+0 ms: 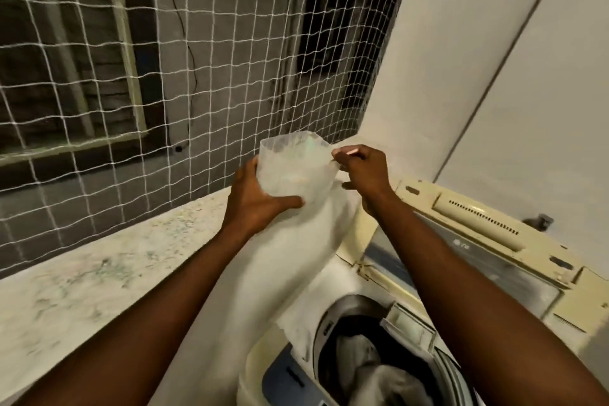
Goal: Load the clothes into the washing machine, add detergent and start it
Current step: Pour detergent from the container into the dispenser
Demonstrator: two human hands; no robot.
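Observation:
A translucent plastic bag [293,168] with what looks like white detergent powder is held up at chest height, above the ledge. My left hand [260,198] cups its base and left side. My right hand [361,165] pinches its upper right rim. Below, at the bottom right, the top-loading washing machine [349,277] stands with its cream lid [487,241] raised. Grey and white clothes [372,369] lie inside the drum.
A speckled stone ledge [99,273] runs along the left. Behind it a white rope net [197,59] covers the opening to a grey wall and window. A white wall [494,76] rises behind the machine on the right.

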